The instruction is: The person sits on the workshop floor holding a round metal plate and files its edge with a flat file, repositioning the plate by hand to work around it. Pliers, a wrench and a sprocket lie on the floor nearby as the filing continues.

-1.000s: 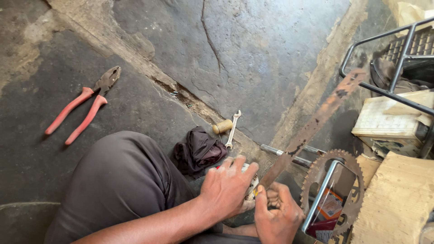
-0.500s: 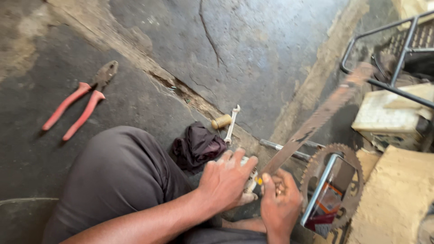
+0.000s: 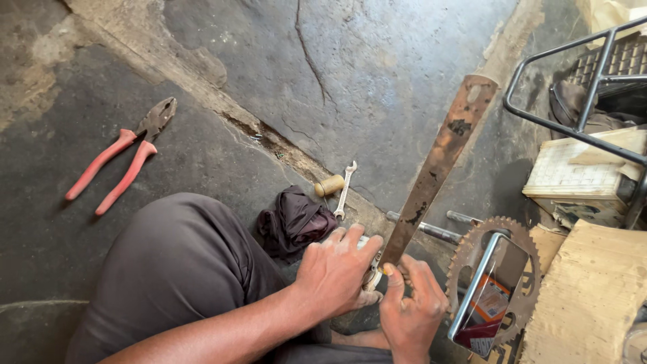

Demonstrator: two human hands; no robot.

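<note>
Two red-handled pliers point(image 3: 118, 156) arms lie on the dark floor point(image 3: 202, 135) far left, a small wrench point(image 3: 344, 189) nearer the middle. The left hand point(image 3: 335, 273) is cupped over a small metal part, hidden beneath. Touching it, the right hand point(image 3: 411, 311) pinches the lower end of a long rusty metal bar point(image 3: 438, 162), slanting up to the right beside a sprocket point(image 3: 495, 283).

A cracked, stained concrete floor point(image 3: 377, 74) carries everything. Red-handled pliers point(image 3: 121, 158) lie on its dark left part, well apart from the rest. Near the middle, a crumpled dark rag point(image 3: 296, 221) lies just beside a small wooden spool point(image 3: 329, 185) and a small open-ended wrench point(image 3: 344, 191). To the right lie two steel bolts point(image 3: 435, 232), then a rusty toothed sprocket point(image 3: 502, 232), with a pale wooden block point(image 3: 593, 296) at its right.
</note>
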